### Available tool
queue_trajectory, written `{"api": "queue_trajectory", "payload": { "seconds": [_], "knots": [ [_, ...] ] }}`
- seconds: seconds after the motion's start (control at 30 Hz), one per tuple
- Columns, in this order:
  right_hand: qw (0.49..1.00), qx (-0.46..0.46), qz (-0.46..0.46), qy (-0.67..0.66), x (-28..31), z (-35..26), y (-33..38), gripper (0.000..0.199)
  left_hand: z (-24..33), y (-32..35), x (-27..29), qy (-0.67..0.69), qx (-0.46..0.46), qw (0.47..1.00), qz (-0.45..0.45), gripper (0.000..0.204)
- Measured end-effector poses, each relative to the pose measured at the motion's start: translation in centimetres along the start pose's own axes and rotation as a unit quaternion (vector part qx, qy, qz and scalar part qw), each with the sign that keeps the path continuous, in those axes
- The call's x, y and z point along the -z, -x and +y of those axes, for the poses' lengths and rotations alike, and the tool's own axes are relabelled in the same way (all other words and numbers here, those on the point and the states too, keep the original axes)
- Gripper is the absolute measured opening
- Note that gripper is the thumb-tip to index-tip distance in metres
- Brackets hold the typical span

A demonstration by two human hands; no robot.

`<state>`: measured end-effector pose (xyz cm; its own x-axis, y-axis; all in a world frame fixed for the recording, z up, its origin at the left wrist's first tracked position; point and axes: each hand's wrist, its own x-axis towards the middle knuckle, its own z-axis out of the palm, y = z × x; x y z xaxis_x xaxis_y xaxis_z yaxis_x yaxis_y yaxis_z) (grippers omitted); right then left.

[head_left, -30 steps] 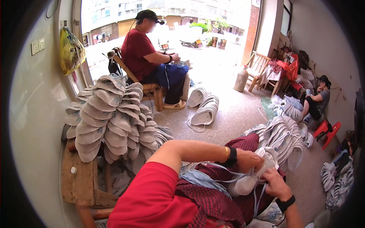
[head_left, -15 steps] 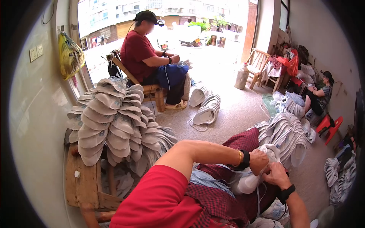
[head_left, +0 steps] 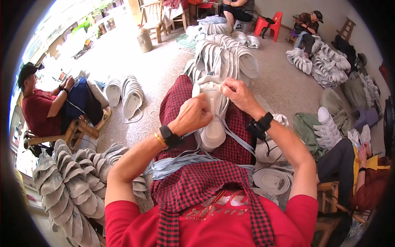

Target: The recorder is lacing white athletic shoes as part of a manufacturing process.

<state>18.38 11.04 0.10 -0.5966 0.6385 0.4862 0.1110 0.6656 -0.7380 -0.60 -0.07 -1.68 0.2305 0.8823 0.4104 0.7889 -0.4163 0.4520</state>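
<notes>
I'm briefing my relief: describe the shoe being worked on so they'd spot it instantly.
Find the red-and-black checked cloth over the person's lap. There, between the left hand and the right hand, is a white shoe, toe toward the person. Unlike the nested shoes just beyond, it is on its own.

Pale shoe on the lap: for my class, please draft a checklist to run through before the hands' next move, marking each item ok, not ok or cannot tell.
1. Pale shoe toe toward the wearer: ok.
2. Left hand and right hand both at the shoe: ok.
3. What each grip pinches: cannot tell; fingertips too small.
4. Lace bundle nearby: ok, pale blue, across the lap.
5. Loose strands kept off the checked cloth: not ok, they trail over it beside the shoe.
6. Stacked shoes clear of the shoe's far end: cannot tell; they overlap in this view.
</notes>
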Motion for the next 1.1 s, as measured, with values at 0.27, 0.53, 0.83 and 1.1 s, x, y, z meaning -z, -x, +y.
{"api": "queue_trajectory", "payload": {
  "seconds": [0.27,0.53,0.83,1.1],
  "knots": [
    [0.998,0.019,0.017,-0.054,1.3,-1.7,3.2,0.024,8.3,2.2,5.0,0.451,0.095,0.887,0.012,0.015],
    [0.996,0.078,0.015,0.047,0.6,-3.6,2.3,0.016,3.7,1.4,0.8,0.441,0.189,0.873,0.089,0.025],
    [0.994,0.071,0.029,0.077,0.0,-3.6,2.2,0.017,3.5,0.1,-0.3,0.530,0.227,0.817,0.027,0.028],
    [0.984,0.042,-0.095,0.143,2.5,-1.1,1.2,0.022,2.1,1.5,-1.2,0.177,0.088,0.966,0.168,0.017]
  ]
}}
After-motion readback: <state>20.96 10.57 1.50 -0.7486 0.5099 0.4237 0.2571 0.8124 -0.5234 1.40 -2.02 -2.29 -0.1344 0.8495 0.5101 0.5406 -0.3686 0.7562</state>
